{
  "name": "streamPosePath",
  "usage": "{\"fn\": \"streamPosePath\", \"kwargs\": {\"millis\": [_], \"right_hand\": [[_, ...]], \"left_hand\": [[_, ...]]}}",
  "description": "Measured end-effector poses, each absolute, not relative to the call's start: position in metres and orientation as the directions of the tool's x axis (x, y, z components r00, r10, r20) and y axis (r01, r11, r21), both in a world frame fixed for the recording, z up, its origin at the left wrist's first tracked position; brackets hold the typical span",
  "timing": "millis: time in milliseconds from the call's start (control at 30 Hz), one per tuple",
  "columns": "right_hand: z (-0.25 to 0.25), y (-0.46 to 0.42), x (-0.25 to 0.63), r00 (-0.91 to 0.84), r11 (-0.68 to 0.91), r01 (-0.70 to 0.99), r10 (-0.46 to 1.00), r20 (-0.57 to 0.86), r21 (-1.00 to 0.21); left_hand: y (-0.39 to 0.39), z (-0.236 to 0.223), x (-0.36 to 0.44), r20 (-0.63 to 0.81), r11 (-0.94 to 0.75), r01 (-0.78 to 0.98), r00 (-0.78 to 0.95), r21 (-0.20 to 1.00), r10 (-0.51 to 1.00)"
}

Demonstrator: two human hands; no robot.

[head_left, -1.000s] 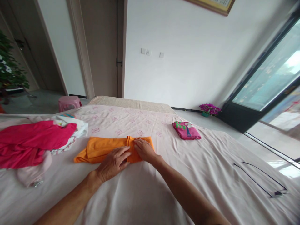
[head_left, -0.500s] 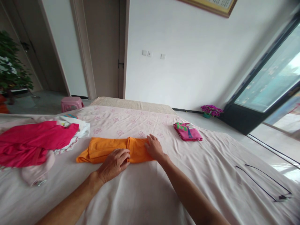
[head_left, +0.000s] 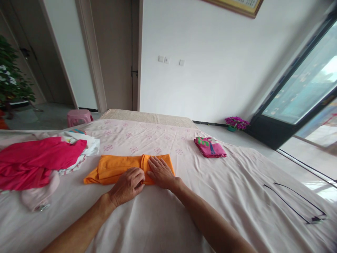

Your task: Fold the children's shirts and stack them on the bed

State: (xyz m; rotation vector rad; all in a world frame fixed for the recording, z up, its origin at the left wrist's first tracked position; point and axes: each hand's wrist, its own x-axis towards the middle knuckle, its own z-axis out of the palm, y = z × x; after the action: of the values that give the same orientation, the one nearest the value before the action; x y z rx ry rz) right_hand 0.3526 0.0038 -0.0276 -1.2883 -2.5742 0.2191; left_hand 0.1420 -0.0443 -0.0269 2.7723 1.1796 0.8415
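Note:
An orange garment [head_left: 113, 167], folded into a long flat strip, lies across the bed in front of me. Its right part is doubled over, with the folded edge near the middle. At that edge my left hand [head_left: 129, 184] has its fingers curled and closed on the near side of the cloth; the fingertips are partly hidden. My right hand [head_left: 162, 172] lies flat on the doubled right part, its fingers stretched out. Left of the orange cloth is a loose heap with a crimson garment [head_left: 39, 154] on top of white and pink cloth.
A folded pink garment [head_left: 210, 147] with a green and blue print lies at the far right of the bed sheet [head_left: 163, 225]. Eyeglasses [head_left: 297, 203] rest near the right edge. A pink stool [head_left: 79, 116] stands on the floor beyond the heap.
My right hand has slid left from the strip's right end towards the fold and now lies flatter. My left hand has stayed at the folded edge.

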Motion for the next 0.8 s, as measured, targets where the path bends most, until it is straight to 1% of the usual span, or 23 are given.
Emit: {"fn": "streamPosePath", "kwargs": {"millis": [67, 100, 133, 200, 267, 300, 367, 433, 567, 633, 700, 800], "right_hand": [[-0.024, 0.006, 0.352, -0.577, 0.595, 0.752, 0.802, 0.153, -0.283], [-0.022, 0.008, 0.355, -0.523, 0.548, 0.783, 0.836, 0.165, -0.293], [-0.019, 0.011, 0.359, -0.432, 0.468, 0.831, 0.883, 0.182, -0.301], [-0.014, 0.016, 0.373, -0.184, 0.243, 0.912, 0.962, 0.202, -0.330], [-0.011, 0.022, 0.388, 0.001, 0.058, 0.923, 0.988, 0.153, -0.379], [-0.010, 0.025, 0.396, 0.040, 0.006, 0.913, 0.994, 0.104, -0.408], [-0.011, 0.031, 0.408, 0.045, -0.039, 0.882, 0.999, 0.002, -0.470], [-0.014, 0.036, 0.416, 0.021, -0.053, 0.845, 0.998, -0.066, -0.532], [-0.022, 0.037, 0.418, -0.007, -0.078, 0.735, 0.992, -0.123, -0.673], [-0.025, 0.035, 0.417, -0.009, -0.113, 0.635, 0.988, -0.154, -0.764], [-0.025, 0.033, 0.415, 0.004, -0.151, 0.551, 0.984, -0.179, -0.821], [-0.022, 0.029, 0.413, 0.025, -0.190, 0.491, 0.979, -0.204, -0.850]], "left_hand": [[-0.044, -0.027, 0.141, 0.464, -0.715, 0.665, 0.574, 0.217, 0.675], [-0.044, -0.027, 0.140, 0.463, -0.713, 0.666, 0.573, 0.219, 0.677], [-0.044, -0.028, 0.140, 0.462, -0.712, 0.667, 0.571, 0.221, 0.679], [-0.044, -0.028, 0.139, 0.466, -0.710, 0.667, 0.567, 0.225, 0.679], [-0.044, -0.028, 0.138, 0.478, -0.719, 0.659, 0.570, 0.220, 0.669], [-0.044, -0.028, 0.138, 0.485, -0.725, 0.655, 0.573, 0.214, 0.661], [-0.045, -0.028, 0.139, 0.505, -0.733, 0.653, 0.575, 0.191, 0.644], [-0.044, -0.028, 0.140, 0.537, -0.739, 0.657, 0.575, 0.147, 0.618], [-0.038, -0.026, 0.140, 0.663, -0.725, 0.688, 0.527, 0.035, 0.532], [-0.035, -0.026, 0.140, 0.713, -0.705, 0.709, 0.483, 0.022, 0.508], [-0.034, -0.029, 0.140, 0.695, -0.710, 0.704, 0.497, 0.027, 0.519], [-0.035, -0.034, 0.140, 0.566, -0.707, 0.705, 0.559, 0.060, 0.606]]}}
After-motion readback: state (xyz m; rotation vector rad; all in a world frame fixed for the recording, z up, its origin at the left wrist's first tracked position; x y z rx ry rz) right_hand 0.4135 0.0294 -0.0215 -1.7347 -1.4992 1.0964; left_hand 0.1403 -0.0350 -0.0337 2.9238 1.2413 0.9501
